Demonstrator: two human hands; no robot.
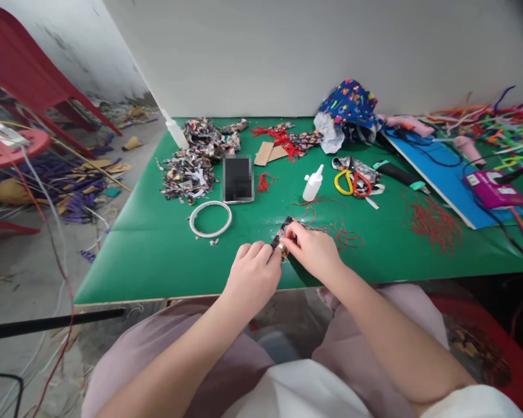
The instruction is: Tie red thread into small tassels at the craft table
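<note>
Near the front edge of the green table lies a small dark patterned cloth piece, partly covered by my fingers. My left hand rests on its left side, with closed fingers gripping it. From the right, my right hand pinches at the same piece, thumb and index finger together. Both hands nearly touch. Thin red cords lie just beyond my right hand. A white squeeze bottle stands behind them, and a white ring lies to the left.
The green table also holds a phone, scissors, a cutter, patterned scraps, a blue board and a purple box with cables. A second bottle stands back left.
</note>
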